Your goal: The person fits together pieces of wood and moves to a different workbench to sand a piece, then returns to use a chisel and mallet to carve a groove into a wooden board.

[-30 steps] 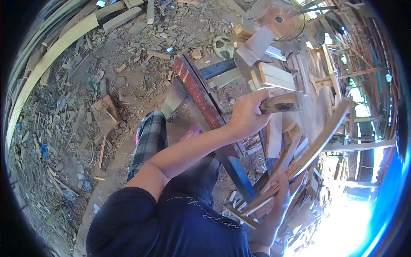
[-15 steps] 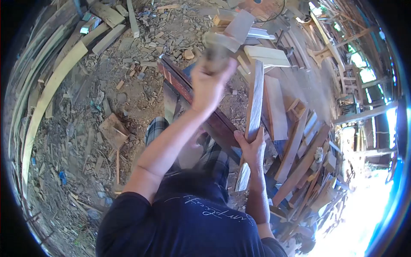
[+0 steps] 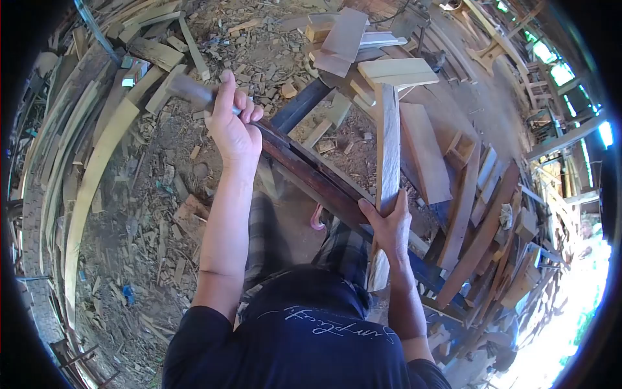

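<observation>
My left hand [image 3: 236,126] is closed, palm toward me, at the far end of a dark reddish wooden beam [image 3: 304,165]. Out of its upper left side sticks a blurred grey-brown tool [image 3: 191,89]; motion smears its exact kind. My right hand [image 3: 389,227] grips a long pale wooden strip [image 3: 387,142] near its lower part, its thumb lying against the near end of the beam. The strip stands roughly upright in view and crosses the beam there. The beam runs diagonally above my knees and has a groove along its length.
Cut boards [image 3: 424,152] and offcuts pile up on the right. Sawn planks [image 3: 402,72] lie stacked ahead, near a dark bar [image 3: 301,104]. A long curved timber [image 3: 97,168] borders the left side. Wood chips [image 3: 149,227] cover the ground.
My left hand has swung left from above the beam's middle to its far end, carrying the blurred tool. My right hand keeps its grip on the pale strip. The whole view has shifted slightly.
</observation>
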Motion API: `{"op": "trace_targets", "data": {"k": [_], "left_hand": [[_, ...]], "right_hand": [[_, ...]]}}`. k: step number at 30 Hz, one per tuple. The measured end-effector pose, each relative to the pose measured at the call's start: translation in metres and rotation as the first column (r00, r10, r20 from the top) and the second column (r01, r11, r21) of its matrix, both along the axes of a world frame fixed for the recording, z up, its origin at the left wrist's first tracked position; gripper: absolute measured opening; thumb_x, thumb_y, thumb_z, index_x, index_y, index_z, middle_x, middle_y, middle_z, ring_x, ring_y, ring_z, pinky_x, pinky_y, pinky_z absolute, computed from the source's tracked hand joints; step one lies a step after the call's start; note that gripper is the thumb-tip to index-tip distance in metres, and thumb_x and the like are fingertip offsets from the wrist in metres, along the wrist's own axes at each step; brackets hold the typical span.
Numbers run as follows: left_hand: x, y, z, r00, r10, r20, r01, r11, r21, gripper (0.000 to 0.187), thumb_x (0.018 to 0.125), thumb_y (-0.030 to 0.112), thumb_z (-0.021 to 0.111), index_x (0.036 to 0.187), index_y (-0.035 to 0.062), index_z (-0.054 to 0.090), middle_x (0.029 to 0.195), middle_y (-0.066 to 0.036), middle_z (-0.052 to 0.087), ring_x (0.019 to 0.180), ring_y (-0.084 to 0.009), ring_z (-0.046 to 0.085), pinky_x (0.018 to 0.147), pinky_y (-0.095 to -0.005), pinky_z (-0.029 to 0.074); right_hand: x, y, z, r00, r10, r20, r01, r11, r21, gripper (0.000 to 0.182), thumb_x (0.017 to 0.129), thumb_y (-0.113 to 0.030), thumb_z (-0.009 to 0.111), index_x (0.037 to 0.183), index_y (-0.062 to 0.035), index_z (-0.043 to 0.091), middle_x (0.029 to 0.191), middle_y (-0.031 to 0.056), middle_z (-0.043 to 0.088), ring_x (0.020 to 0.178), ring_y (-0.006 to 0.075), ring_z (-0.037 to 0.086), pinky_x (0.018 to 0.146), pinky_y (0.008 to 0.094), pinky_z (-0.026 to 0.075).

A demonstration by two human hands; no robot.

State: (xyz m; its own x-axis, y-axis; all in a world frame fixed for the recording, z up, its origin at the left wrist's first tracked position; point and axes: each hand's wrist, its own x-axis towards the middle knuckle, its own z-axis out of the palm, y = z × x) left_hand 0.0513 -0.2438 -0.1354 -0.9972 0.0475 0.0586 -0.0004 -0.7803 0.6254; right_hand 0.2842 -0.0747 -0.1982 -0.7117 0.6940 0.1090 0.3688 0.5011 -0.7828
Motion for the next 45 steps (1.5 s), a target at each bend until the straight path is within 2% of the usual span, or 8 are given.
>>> {"op": "trace_targets", "data": {"k": [5,7,10,15,20,34,42,45], "left_hand": [[0.0,0.012,0.013,0.96,-0.033,-0.278,0.002,0.994,-0.11,0.03,0.091,0.039,0.064,0.091,0.0113,0.052,0.073,0.001,0.048,0.059,-0.0109,0.042,0.06,-0.0286,0.039],[-0.004,0.012,0.006,0.946,-0.054,-0.32,-0.003,0.985,-0.173,0.028,0.092,0.035,0.064,0.093,0.0092,0.054,0.076,-0.001,0.055,0.064,-0.0144,0.054,0.065,-0.0321,0.046],[0.004,0.021,0.007,0.917,-0.075,-0.393,-0.07,0.938,-0.341,0.021,0.09,0.022,0.069,0.096,0.0067,0.055,0.082,-0.002,0.062,0.065,-0.0129,0.065,0.059,-0.0248,0.051],[0.006,0.031,-0.001,0.928,-0.013,-0.372,-0.128,0.927,-0.351,0.023,0.088,0.018,0.071,0.097,0.0075,0.053,0.075,-0.002,0.059,0.056,-0.0105,0.059,0.051,-0.0237,0.049],[0.004,0.034,-0.006,0.915,0.011,-0.403,-0.151,0.936,-0.317,0.023,0.094,0.031,0.062,0.096,0.0098,0.054,0.062,0.001,0.047,0.05,-0.0089,0.041,0.046,-0.0265,0.035],[0.006,0.039,-0.007,0.906,0.016,-0.423,-0.186,0.913,-0.364,0.022,0.094,0.03,0.062,0.095,0.0094,0.053,0.064,0.0,0.049,0.051,-0.0096,0.046,0.047,-0.0271,0.041],[0.003,0.04,-0.006,0.9,0.083,-0.427,-0.217,0.936,-0.277,0.025,0.089,0.024,0.07,0.095,0.0066,0.053,0.067,-0.001,0.056,0.052,-0.0078,0.05,0.046,-0.0236,0.047],[0.004,0.038,-0.005,0.905,0.07,-0.421,-0.224,0.917,-0.33,0.023,0.092,0.027,0.065,0.094,0.0079,0.053,0.063,0.0,0.05,0.052,-0.0108,0.048,0.048,-0.028,0.044]], "right_hand": [[0.001,0.003,0.001,1.0,0.002,0.001,-0.002,0.999,-0.052,0.061,0.072,-0.041,0.082,0.098,0.0008,0.047,0.079,0.0211,0.064,0.072,0.0301,0.065,0.066,0.0404,0.05],[0.001,0.004,0.003,0.999,0.003,0.043,0.0,0.996,-0.087,0.062,0.072,-0.041,0.082,0.1,0.0011,0.047,0.081,0.0217,0.065,0.074,0.0306,0.066,0.067,0.0403,0.051],[0.002,0.006,0.001,1.0,0.026,0.001,-0.026,0.996,-0.082,0.062,0.073,-0.04,0.082,0.101,0.0019,0.046,0.081,0.0219,0.065,0.074,0.0297,0.066,0.067,0.0401,0.051],[0.002,0.007,0.0,0.999,0.034,-0.015,-0.035,0.996,-0.08,0.062,0.073,-0.039,0.083,0.1,0.0017,0.045,0.08,0.0204,0.064,0.074,0.0274,0.065,0.067,0.0394,0.05],[0.003,0.008,0.002,0.999,0.03,-0.017,-0.032,0.991,-0.126,0.061,0.072,-0.039,0.083,0.099,0.0015,0.046,0.08,0.0201,0.064,0.074,0.027,0.065,0.067,0.0392,0.05],[0.004,0.009,-0.002,0.999,0.039,0.016,-0.037,0.991,-0.129,0.063,0.073,-0.039,0.082,0.105,0.0021,0.047,0.085,0.0232,0.065,0.076,0.0341,0.067,0.067,0.0408,0.05],[0.004,0.009,0.002,0.997,0.045,0.064,-0.036,0.99,-0.135,0.06,0.074,-0.041,0.081,0.099,-0.0001,0.045,0.082,0.0219,0.064,0.073,0.03,0.065,0.066,0.0403,0.05],[0.003,0.009,0.002,0.998,0.047,0.051,-0.04,0.991,-0.128,0.061,0.074,-0.041,0.081,0.099,0.0,0.044,0.081,0.0218,0.064,0.073,0.0297,0.065,0.065,0.0402,0.05]]}}
